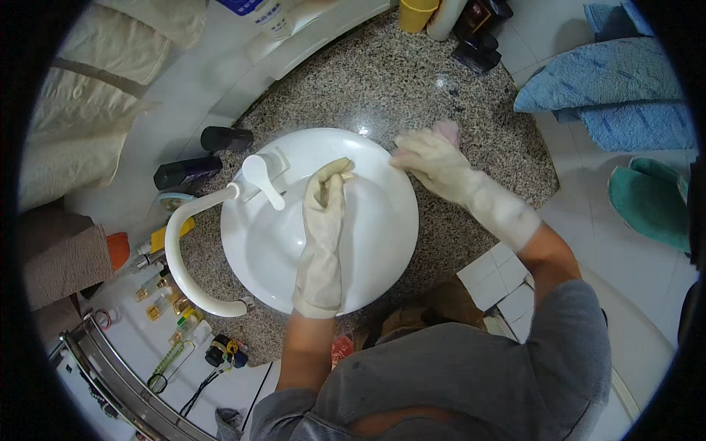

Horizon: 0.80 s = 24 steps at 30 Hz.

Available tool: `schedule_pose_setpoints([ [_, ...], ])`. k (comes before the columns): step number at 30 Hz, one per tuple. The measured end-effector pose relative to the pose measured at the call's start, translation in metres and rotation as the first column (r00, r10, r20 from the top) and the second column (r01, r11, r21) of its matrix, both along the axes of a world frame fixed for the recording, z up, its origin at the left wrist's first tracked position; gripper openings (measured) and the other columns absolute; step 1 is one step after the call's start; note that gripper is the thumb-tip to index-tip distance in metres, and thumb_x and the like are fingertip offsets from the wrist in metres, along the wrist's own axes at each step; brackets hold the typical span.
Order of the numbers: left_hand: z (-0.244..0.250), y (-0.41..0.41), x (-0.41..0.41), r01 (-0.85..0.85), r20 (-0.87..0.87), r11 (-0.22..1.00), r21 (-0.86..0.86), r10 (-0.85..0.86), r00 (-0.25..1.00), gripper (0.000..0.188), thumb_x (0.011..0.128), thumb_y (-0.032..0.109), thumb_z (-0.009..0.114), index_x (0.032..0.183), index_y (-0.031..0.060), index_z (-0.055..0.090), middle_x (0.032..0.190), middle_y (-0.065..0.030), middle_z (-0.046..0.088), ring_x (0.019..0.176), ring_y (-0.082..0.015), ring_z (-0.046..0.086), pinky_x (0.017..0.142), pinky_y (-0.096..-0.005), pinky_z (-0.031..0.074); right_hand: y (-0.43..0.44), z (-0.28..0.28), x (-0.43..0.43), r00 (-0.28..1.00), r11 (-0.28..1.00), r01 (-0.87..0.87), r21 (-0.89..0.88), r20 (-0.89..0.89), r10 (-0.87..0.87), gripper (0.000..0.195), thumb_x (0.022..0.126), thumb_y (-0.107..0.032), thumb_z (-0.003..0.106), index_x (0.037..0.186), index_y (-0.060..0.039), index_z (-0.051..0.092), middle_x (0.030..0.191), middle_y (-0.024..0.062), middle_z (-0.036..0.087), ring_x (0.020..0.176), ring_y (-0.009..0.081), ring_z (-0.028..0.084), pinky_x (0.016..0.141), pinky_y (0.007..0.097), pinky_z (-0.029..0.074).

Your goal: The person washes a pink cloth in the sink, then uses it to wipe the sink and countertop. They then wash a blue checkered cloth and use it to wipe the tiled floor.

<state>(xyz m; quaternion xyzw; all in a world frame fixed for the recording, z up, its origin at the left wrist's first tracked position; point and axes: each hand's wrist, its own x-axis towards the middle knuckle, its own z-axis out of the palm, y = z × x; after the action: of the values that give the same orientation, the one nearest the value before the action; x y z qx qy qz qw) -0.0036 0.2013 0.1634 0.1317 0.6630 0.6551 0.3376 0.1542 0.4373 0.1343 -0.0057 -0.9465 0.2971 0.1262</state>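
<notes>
My left hand (325, 193), in a cream rubber glove, hangs over the round white washbasin (380, 242) with its fingers curled; whether anything is inside them cannot be told. My right hand (430, 157), gloved alike and a little blurred, lies flat over a pink cloth (448, 132) at the basin's right rim and the speckled granite countertop (353, 71). Parts of the cloth show beyond the fingers. Left of my left hand stands the white faucet (265, 176), its curved spout (176, 237) swung out to the left of the basin.
Two dark bottles (226, 138) are by the faucet. A yellow cup (416, 14) and more bottles stand at the counter's back. Blue towels (606, 74) hang at the right, cream cloths (83, 116) at the left. Perfume bottles (160, 306) and a metal rail (116, 375) are at lower left.
</notes>
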Motion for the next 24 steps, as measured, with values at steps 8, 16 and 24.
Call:
schedule_pose_setpoints([
  [8,0.003,0.008,0.007,0.036,0.075,0.999,-0.034,-0.033,0.997,0.03,0.115,0.008,0.056,0.137,-0.0085,0.065,0.13,-0.0197,0.076,0.116,-0.0208,0.071,0.108,-0.0345,0.056,0.022,0.048,0.075,0.871,0.506,0.491,-0.709,0.405,-0.278,0.029,0.09,-0.003,0.076,0.119,-0.0074,0.079,0.135,0.0135,0.072,0.129,0.0345,0.069,0.116,0.0434,0.053],
  [16,0.006,-0.002,0.029,0.189,0.174,0.973,-0.132,-0.165,0.971,0.027,0.114,0.005,0.056,0.136,-0.005,0.068,0.13,-0.0136,0.076,0.115,-0.0176,0.071,0.107,-0.0309,0.055,0.094,-0.009,-0.041,0.809,0.756,0.584,0.294,-0.133,-0.573,0.054,0.094,-0.018,0.082,0.144,-0.0254,0.066,0.151,0.0163,0.064,0.137,0.0344,0.063,0.119,0.0421,0.049],
  [24,0.012,-0.05,0.021,0.056,0.138,0.981,-0.186,-0.03,0.99,0.026,0.113,0.003,0.055,0.133,-0.0042,0.069,0.127,-0.0127,0.075,0.113,-0.0184,0.071,0.107,-0.0323,0.055,0.12,-0.017,0.156,0.352,0.378,0.877,0.295,0.141,-0.926,0.042,0.103,-0.022,0.072,0.144,-0.0161,0.069,0.135,0.0182,0.075,0.122,0.0341,0.073,0.106,0.0435,0.059],
])
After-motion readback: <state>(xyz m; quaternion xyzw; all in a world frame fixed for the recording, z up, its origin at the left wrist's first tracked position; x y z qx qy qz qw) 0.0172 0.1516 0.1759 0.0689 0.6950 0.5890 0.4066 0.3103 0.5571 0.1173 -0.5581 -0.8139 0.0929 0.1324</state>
